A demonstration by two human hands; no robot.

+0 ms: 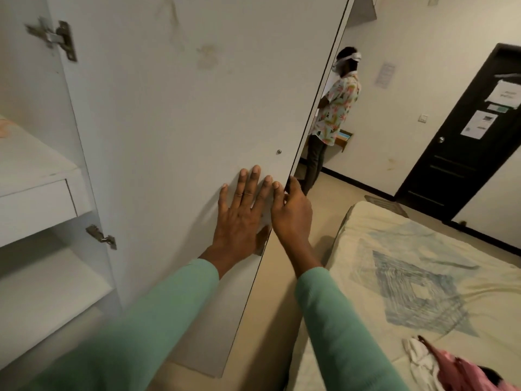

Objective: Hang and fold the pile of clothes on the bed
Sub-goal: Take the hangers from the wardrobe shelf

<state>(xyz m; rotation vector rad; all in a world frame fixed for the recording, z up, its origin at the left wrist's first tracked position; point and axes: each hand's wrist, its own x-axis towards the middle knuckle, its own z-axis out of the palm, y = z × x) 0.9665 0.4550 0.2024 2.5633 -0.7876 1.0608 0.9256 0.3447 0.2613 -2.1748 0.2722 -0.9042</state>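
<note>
The white wardrobe door (180, 114) stands open in front of me. My left hand (242, 215) lies flat on its inner face near the free edge, fingers straight. My right hand (290, 213) grips that free edge, thumb on the outer side and fingers curled over the inner side. A pile of clothes (451, 368), pink and white with a dark piece, lies on the bed (423, 277) at the bottom right, away from both hands. Both my arms wear green sleeves.
White wardrobe shelves (33, 170) show at the left, with hinges on the frame. Another person (335, 114) in a patterned shirt stands behind the door edge. A dark room door (462, 142) with papers on it is at the right. Tan floor runs between wardrobe and bed.
</note>
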